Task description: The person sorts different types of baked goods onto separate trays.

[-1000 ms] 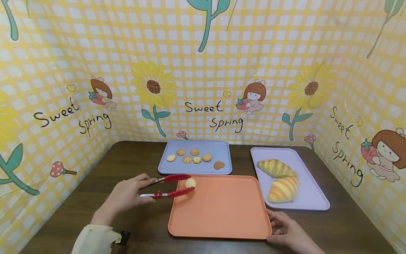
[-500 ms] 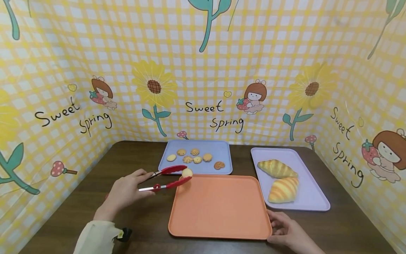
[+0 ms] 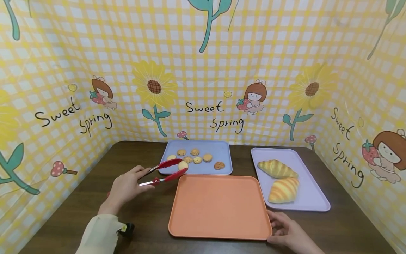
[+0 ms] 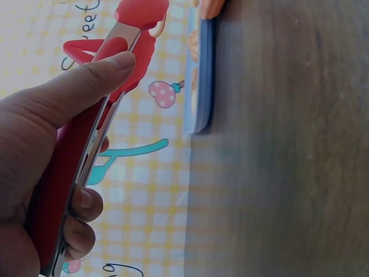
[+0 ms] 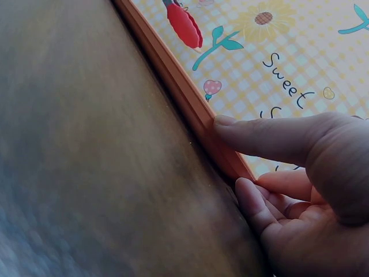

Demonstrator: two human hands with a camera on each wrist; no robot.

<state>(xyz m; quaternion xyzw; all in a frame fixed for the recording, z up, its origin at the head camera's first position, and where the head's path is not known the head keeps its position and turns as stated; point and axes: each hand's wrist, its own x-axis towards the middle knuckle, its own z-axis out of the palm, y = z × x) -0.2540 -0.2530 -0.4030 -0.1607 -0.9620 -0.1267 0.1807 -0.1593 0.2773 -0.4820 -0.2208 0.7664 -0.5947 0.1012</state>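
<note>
My left hand [image 3: 126, 187] grips a pair of tongs [image 3: 172, 176] with red tips and metal arms. In the left wrist view, its thumb lies along the red handle of the tongs [image 4: 68, 164]. Between the tips is a small round pale cookie [image 3: 182, 165], over the near left part of the blue tray [image 3: 219, 146]. Several other cookies [image 3: 194, 151] lie on that tray. My right hand [image 3: 290, 229] holds the near right corner of the orange tray [image 3: 219, 208]. Its thumb rests on the rim in the right wrist view, with fingers curled at the side [image 5: 199, 109].
On the right stands a lilac tray [image 3: 312, 190] bearing two croissants [image 3: 277, 168], one behind the other. The trays sit on a dark wooden table [image 3: 136, 218]. A yellow checked cloth [image 3: 203, 70] with printed flowers walls the table at back and sides.
My left hand has moved the tongs and the pale cookie away from over the orange tray, back and left to over the blue tray. My right hand stays at the orange tray's corner.
</note>
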